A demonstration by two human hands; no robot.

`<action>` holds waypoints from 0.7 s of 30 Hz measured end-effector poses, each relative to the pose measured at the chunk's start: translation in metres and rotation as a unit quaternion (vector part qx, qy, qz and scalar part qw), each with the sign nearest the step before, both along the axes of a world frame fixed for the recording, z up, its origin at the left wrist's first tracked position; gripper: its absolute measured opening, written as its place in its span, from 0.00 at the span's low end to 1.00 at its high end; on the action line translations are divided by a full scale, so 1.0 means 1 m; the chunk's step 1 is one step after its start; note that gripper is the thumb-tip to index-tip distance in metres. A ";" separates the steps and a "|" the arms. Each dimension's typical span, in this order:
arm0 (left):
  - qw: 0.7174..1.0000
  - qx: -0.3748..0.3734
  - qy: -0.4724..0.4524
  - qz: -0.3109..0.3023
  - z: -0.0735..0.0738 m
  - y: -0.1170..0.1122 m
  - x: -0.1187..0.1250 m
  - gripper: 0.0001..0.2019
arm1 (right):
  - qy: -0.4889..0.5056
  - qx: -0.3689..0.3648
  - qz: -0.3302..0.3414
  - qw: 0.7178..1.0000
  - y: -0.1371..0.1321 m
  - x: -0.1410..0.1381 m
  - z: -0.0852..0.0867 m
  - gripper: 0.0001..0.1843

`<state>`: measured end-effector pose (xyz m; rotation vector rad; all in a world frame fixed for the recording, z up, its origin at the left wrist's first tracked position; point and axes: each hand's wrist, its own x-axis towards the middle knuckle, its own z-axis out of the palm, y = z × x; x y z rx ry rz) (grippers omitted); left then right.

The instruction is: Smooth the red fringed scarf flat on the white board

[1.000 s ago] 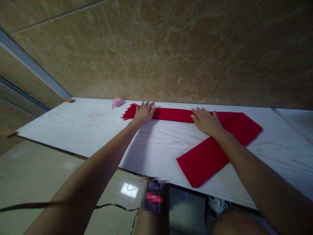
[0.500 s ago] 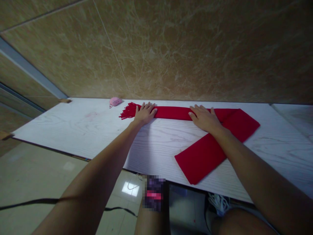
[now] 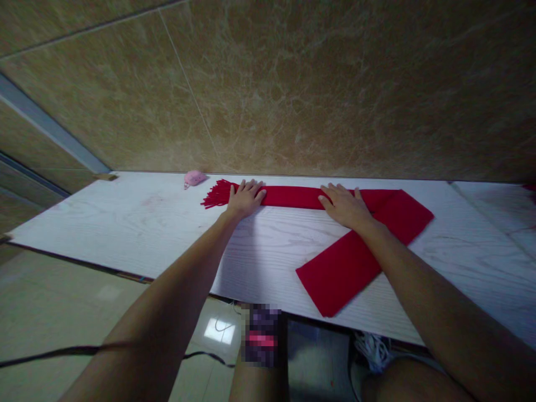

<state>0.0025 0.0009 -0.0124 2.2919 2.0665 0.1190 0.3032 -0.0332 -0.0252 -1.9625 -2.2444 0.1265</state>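
A red fringed scarf (image 3: pixel 293 197) lies folded on a white wood-grain board (image 3: pixel 125 229). One long stretch runs along the board's far edge, with its fringe (image 3: pixel 215 194) at the left. At the right it bends into a wide band that slants toward the near edge. My left hand (image 3: pixel 247 198) rests palm down on the stretch just right of the fringe, fingers spread. My right hand (image 3: pixel 344 206) lies flat on the same stretch near the bend. Neither hand grips the cloth. A small pink object (image 3: pixel 195 178) sits behind the fringe, apart from my left hand.
A marble-patterned wall (image 3: pixel 318 89) rises behind the board. Beyond the board's near edge is a tiled floor (image 3: pixel 104 296) with a black cable (image 3: pixel 84 350) across it. A pixelated patch (image 3: pixel 262 335) lies below the edge, beside a white-laced shoe (image 3: pixel 372 352).
The whole scene has shifted slightly left in the view as my head turned. My hands stay flat on the scarf, and the scarf keeps its shape.
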 end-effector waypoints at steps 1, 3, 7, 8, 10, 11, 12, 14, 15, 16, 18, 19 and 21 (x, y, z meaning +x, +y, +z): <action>1.000 -0.001 0.003 0.001 0.000 0.000 0.000 0.31 | 0.000 0.000 0.000 1.000 0.000 0.000 0.000 0.34; 1.000 -0.001 0.009 0.003 0.000 0.000 0.000 0.31 | 0.003 0.004 0.002 1.000 0.001 0.000 -0.001 0.34; 1.000 -0.002 0.014 0.002 0.000 0.001 0.000 0.31 | 0.004 0.005 0.002 1.000 0.000 0.000 0.000 0.35; 1.000 -0.003 0.013 0.003 0.000 0.001 0.000 0.31 | 0.004 0.002 0.001 1.000 -0.001 -0.001 0.000 0.35; 1.000 -0.004 0.010 0.001 0.000 0.002 0.000 0.31 | 0.005 -0.001 -0.001 1.000 -0.001 0.000 0.000 0.35; 1.000 -0.003 0.009 0.001 0.000 0.002 -0.001 0.32 | 0.006 -0.001 -0.001 1.000 0.000 0.000 0.000 0.35; 1.000 -0.003 0.007 0.000 0.000 0.002 -0.001 0.32 | 0.006 0.000 0.000 1.000 0.000 0.000 -0.001 0.35; 1.000 -0.003 0.006 -0.001 0.000 0.002 -0.001 0.32 | 0.008 0.005 0.004 1.000 0.002 0.002 -0.004 0.35; 1.000 -0.004 0.006 -0.001 0.000 0.001 -0.001 0.32 | 0.009 0.009 0.006 1.000 0.004 0.003 -0.005 0.35; 1.000 -0.004 0.006 -0.002 0.001 0.001 -0.001 0.32 | 0.011 0.013 0.009 1.000 0.005 0.005 -0.007 0.35; 1.000 -0.005 0.007 -0.002 0.001 0.001 -0.001 0.32 | 0.014 0.020 0.012 1.000 0.007 0.007 -0.011 0.36; 1.000 -0.006 0.007 -0.002 0.001 0.001 -0.001 0.32 | 0.014 0.022 0.013 1.000 0.008 0.007 -0.012 0.36; 1.000 -0.006 0.009 0.000 0.001 0.001 0.000 0.32 | 0.013 0.024 0.014 1.000 0.008 0.007 -0.012 0.36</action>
